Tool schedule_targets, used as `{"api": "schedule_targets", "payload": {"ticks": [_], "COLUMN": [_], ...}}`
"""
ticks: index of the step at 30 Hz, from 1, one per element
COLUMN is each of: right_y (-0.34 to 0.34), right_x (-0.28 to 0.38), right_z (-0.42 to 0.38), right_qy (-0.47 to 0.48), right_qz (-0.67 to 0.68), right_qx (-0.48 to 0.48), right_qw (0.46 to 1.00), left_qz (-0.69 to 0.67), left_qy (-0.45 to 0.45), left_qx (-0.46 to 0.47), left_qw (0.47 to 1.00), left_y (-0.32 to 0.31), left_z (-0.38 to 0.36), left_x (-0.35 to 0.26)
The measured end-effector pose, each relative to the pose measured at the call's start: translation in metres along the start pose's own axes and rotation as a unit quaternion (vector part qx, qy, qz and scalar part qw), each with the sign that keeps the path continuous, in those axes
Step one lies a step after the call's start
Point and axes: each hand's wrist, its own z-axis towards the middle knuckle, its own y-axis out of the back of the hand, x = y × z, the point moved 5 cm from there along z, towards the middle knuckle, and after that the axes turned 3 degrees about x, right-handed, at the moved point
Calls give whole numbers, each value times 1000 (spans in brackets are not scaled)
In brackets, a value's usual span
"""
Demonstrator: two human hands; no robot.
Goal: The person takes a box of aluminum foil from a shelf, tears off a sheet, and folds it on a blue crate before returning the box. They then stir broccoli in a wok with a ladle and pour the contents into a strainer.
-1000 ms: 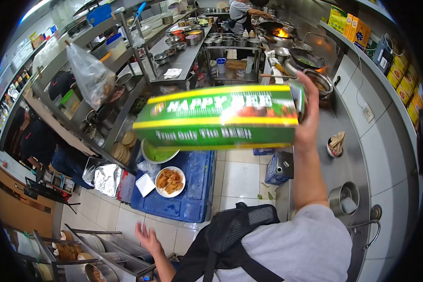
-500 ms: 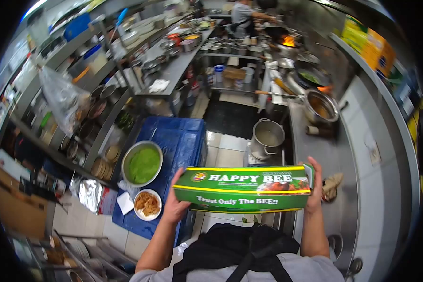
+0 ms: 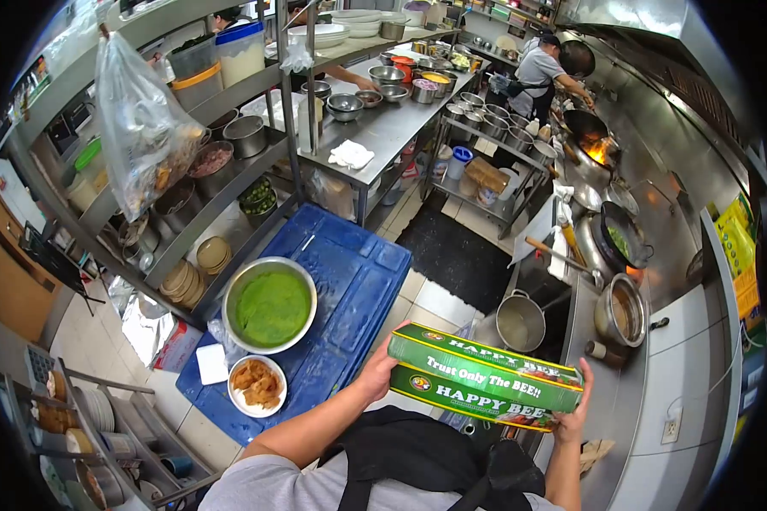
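A long green-and-yellow foil box (image 3: 486, 375), printed "HAPPY BEE" and "Trust Only The BEE!!", is held level in front of my apron. My left hand (image 3: 377, 371) grips its left end, the fingers mostly hidden behind it. Around the right end closes my right hand (image 3: 578, 404), with fingertips showing at the top edge. To the left, a steel bowl of green purée (image 3: 271, 305) stands on a blue chest lid (image 3: 349, 264). Beside it are a white plate of browned food (image 3: 257, 386) and a white square (image 3: 212, 364).
Beyond the box stands a steel stockpot (image 3: 520, 319). Woks and a flame (image 3: 599, 152) line the stove at right, where a co-worker (image 3: 539, 77) stands. Steel shelving with a hanging plastic bag (image 3: 141, 128) is at left. A black mat (image 3: 454, 255) lies on the floor.
My view has turned left and tilted up. The box, still in both hands, has shifted rightward in view and rolled, so a second lettered side faces me.
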Motion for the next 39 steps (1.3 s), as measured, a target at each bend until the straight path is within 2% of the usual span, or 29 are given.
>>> {"api": "schedule_targets", "payload": {"ticks": [4, 6, 8, 14, 18, 20, 23, 28, 34, 37, 39], "right_y": [-21, -17, -9, 2, -11, -34, -75, -136, -196, -221, -239], "right_x": [-14, -39, -63, -130, -162, -158, -155, -181, -199, -218, -241], "right_z": [31, 51, 78, 195, 294, 342, 404, 499, 605, 661, 701], "right_qy": [-27, -56, -59, -147, -143, -137, -127, -100, -71, -94, -108], "right_qz": [13, 94, 98, 161, 195, 190, 210, 159, 108, 108, 101], "right_qx": [-19, -43, -45, 14, 125, 181, 264, 374, 394, 380, 366], "right_qw": [999, 993, 992, 976, 962, 955, 933, 908, 910, 914, 919], "left_qz": [38, 52, 63, 125, 68, 41, 51, 19, -7, 23, 25], "left_qy": [-4, 5, 22, 34, 0, -42, -56, -84, -131, -162, -152], "left_qx": [0, 18, 1, -103, -169, -217, -252, -313, -285, -310, -349], "left_qw": [999, 998, 998, 986, 983, 974, 965, 946, 949, 937, 924], "left_y": [6, 6, 12, 29, 29, 32, 41, 82, 135, 155, 170], "left_z": [52, 79, 110, 181, 212, 220, 227, 258, 356, 414, 455], "left_x": [-22, -26, -22, -10, -35, -50, -69, -85, -128, -155, -175]}}
